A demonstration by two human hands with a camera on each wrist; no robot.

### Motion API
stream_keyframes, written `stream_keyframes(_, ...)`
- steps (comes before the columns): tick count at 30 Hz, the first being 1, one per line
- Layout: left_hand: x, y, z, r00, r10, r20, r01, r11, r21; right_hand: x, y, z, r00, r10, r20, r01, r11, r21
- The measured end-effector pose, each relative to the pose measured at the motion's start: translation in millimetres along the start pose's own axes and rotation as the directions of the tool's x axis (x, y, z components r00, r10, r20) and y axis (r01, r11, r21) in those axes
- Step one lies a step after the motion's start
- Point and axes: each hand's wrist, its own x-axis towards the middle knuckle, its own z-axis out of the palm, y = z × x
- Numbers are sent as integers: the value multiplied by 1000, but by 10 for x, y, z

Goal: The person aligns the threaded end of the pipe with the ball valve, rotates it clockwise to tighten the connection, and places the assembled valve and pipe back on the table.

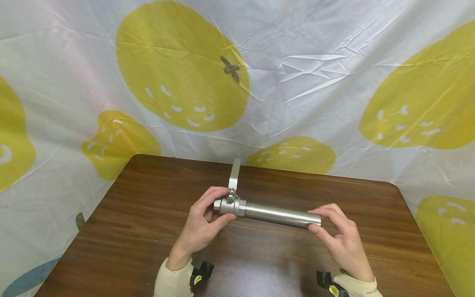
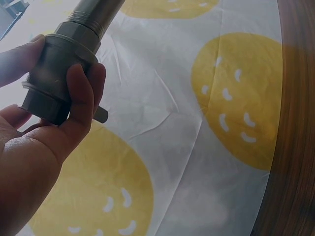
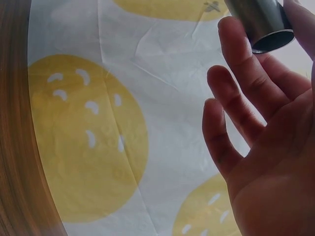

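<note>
A steel valve [image 1: 229, 205] with a flat lever handle [image 1: 234, 175] pointing away from me is joined to a steel pipe [image 1: 278, 214] that runs to the right. The assembly is held just above the brown wooden table [image 1: 148, 231]. My left hand [image 1: 222, 205] grips the valve body, thumb underneath and fingers over the top. In the left wrist view the left hand [image 2: 54, 66] wraps the valve [image 2: 49, 83] at upper left. My right hand [image 1: 314, 220] pinches the pipe's open end between thumb and forefinger. In the right wrist view the right hand [image 3: 266, 22] meets the pipe [image 3: 261, 19] at the top.
A crumpled white sheet with large yellow fruit prints [image 1: 282, 74] hangs behind the table and along both sides. The table's far edge [image 1: 259, 171] has rounded corners. Black wrist mounts [image 1: 200, 272] show at the bottom by my cream sleeves.
</note>
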Motion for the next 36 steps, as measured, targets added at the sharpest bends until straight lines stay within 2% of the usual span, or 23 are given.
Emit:
stream_keyframes(15, 6, 0, 2, 1000, -5, -14, 5, 1000, -6, -9, -6, 13, 1000, 10, -2, -10, 1000, 22)
stream_keyframes(29, 4, -11, -6, 1000, -6, -24, 6, 1000, -10, 9, 24, 18, 999, -46, -15, 47, 997, 60)
stream_keyframes(36, 3, -5, -11, 1000, -10, -24, 10, 1000, -7, 115, -155, 33, 996, -88, -32, 90, 993, 70)
